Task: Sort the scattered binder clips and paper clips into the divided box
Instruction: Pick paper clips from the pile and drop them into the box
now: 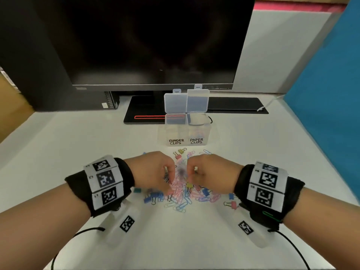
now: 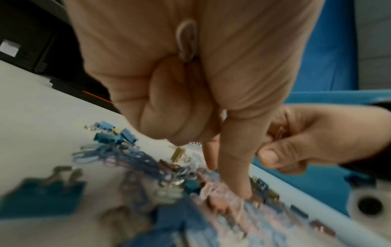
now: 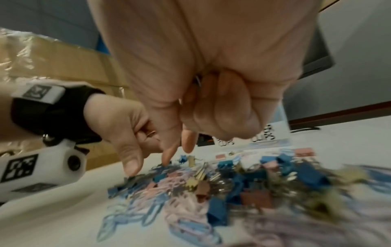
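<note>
Binder clips and paper clips lie mixed in one heap on the white desk, directly under and between both hands; blue, pink, yellow pieces, w/ strays spread out on every side of the heap. Going left to right: bare desk outboard of the left hand, open room there up to the black PC case at the back-left. Left hand hangs over the heap's left half, fingers curled downward, index fingertip pressed into the pink paper clips, thumb close by; whether it has pinched a clip can't be told, too blurred. A teal binder clip sits just outboard of that wrist. Right hand is just beside the left one, knuckles nearly touching, over the heap's right half; it's closed into a loose fist and the right wrist view shows thin wire tucked between thumb and curled fingers, prob. a paper clip, not certain. A pink binder clip lies by the right wrist. Divided box stands beyond the fingertips, well apart from the heap, both lids up, front marked BINDER CLIPS left and PAPER CLIPS right; some clips are already inside. Right of the right hand the desk stays bare up to the blue partition.
</note>
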A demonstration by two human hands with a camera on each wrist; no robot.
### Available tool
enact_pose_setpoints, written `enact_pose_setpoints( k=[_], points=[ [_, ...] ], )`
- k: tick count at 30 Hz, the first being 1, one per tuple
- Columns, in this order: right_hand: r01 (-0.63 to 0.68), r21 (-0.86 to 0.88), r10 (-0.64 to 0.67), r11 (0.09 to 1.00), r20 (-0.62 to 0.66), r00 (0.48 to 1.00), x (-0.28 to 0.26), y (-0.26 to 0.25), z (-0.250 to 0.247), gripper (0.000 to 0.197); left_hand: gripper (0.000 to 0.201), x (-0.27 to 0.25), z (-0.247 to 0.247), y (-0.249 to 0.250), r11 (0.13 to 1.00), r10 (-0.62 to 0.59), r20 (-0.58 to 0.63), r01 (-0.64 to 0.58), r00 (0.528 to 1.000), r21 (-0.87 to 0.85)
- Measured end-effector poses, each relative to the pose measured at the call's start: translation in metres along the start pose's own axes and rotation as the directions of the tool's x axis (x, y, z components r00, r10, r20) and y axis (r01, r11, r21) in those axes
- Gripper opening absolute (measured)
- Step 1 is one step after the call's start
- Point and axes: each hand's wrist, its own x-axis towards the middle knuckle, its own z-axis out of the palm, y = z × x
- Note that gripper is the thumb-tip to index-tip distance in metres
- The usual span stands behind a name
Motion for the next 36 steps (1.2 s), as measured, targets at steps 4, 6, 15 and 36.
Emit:
enact_pose_setpoints(
  k=[4, 6, 15, 36],
  points=[
    [0.057, -0.138, -0.043, 0.989, 0.103, 0.994, 0.013, -0.016, 0.006, 0.046, 0.026, -0.005, 0.002, -0.004, 0.997, -0.023, -0.048, 0.027, 0.999, 0.077],
    [0.088, -0.249, -0.060, 0.964, 0.116, 0.991, 0.021, -0.016, 0.012, 0.059, 0.028, -0.007, 0.000, -0.008, 0.996, -0.021, -0.071, 0.027, 0.997, 0.084],
    [0.094, -0.286, -0.059, 0.954, 0.130, 0.990, 0.037, -0.012, 0.016, 0.030, 0.043, 0.000, 0.021, -0.003, 0.995, -0.001, -0.111, 0.012, 0.994, 0.102],
    [-0.227, 0.590, 0.203, 0.775, 0.107, 0.973, 0.017, 0.037, -0.015, 0.027, 0.016, 0.018, -0.007, -0.008, 0.807, -0.203, 0.046, 0.194, 0.978, -0.558]
  ],
)
